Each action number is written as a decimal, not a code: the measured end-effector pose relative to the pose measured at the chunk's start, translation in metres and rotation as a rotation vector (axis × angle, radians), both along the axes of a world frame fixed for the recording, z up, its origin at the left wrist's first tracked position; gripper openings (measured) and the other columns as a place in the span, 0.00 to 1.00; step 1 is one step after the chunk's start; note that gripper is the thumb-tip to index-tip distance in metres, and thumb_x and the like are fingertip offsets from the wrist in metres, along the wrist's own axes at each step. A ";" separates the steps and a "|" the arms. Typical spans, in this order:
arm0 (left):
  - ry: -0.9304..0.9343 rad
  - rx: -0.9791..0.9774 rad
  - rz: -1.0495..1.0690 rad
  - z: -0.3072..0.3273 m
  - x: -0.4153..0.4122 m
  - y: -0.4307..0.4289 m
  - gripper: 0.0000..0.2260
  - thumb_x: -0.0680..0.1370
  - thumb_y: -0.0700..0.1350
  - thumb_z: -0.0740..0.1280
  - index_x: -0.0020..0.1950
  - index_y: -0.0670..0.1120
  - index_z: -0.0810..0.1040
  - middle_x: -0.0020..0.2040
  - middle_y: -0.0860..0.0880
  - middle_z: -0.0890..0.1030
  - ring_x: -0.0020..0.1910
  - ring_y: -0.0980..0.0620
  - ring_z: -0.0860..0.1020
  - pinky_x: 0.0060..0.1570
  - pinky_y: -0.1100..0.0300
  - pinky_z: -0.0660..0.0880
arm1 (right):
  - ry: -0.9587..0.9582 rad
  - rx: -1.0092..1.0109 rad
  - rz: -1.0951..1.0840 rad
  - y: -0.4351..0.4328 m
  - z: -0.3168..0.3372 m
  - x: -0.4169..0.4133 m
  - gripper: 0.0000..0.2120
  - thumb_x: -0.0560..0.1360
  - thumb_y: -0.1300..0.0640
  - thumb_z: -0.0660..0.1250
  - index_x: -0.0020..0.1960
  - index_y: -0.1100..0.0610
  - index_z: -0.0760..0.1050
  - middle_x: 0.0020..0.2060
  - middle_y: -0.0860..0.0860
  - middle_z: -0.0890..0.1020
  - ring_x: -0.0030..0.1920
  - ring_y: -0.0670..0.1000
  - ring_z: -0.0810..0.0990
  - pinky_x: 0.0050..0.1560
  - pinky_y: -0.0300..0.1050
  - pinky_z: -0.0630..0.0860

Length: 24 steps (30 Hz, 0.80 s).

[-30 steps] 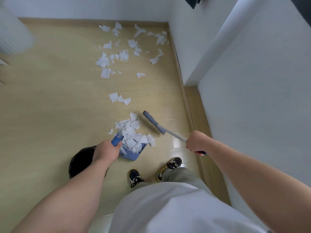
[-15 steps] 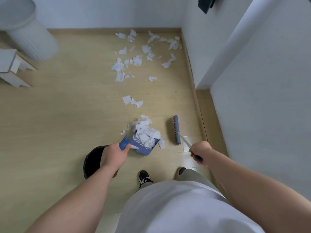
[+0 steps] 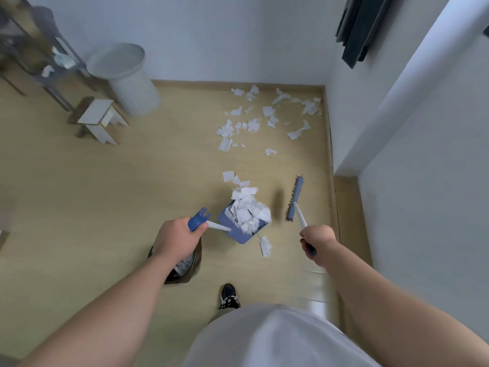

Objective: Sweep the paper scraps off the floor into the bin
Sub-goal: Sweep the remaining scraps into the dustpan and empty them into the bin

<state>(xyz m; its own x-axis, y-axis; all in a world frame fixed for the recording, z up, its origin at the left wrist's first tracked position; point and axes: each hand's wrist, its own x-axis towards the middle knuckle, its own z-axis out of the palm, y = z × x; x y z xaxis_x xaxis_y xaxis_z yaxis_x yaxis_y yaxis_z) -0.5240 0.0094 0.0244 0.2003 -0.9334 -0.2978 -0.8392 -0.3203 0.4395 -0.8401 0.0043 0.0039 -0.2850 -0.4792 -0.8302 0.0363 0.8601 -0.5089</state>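
Note:
My left hand [image 3: 176,241] grips the blue handle of a blue dustpan [image 3: 232,229] heaped with white paper scraps [image 3: 247,209], lifted and tilted above the floor. One scrap [image 3: 265,245] hangs in the air below the pan. My right hand [image 3: 317,241] grips the white handle of a brush; its blue head [image 3: 295,198] is raised clear of the floor, to the right of the pan. A dark bin [image 3: 185,266] with some scraps inside sits under my left wrist, mostly hidden. More scraps [image 3: 254,123] lie scattered near the far right corner.
A white ribbed basket [image 3: 124,78] and a small white stool [image 3: 99,119] stand at the back left beside a metal rack [image 3: 34,51]. White walls [image 3: 397,168] close the right side. My shoe [image 3: 229,296] is on the floor below the pan.
The dustpan has risen off the floor with its load and tilted. The brush head has lifted and swung away to the right. One scrap has dropped from the pan.

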 end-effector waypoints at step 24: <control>-0.258 -0.056 0.075 0.153 0.094 0.122 0.17 0.73 0.62 0.70 0.37 0.49 0.79 0.35 0.48 0.81 0.37 0.47 0.80 0.41 0.51 0.78 | -0.390 -0.124 -0.041 0.104 0.118 0.082 0.04 0.79 0.63 0.59 0.46 0.60 0.72 0.31 0.51 0.71 0.20 0.44 0.66 0.18 0.32 0.63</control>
<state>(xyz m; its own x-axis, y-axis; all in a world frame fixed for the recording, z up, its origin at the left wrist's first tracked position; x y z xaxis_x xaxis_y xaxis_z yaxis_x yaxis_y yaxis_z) -0.4298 0.1310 0.1778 0.3324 -0.9266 -0.1760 -0.9006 -0.3672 0.2326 -0.7580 0.1086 0.1214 0.0187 -0.5775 -0.8162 0.2801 0.7867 -0.5502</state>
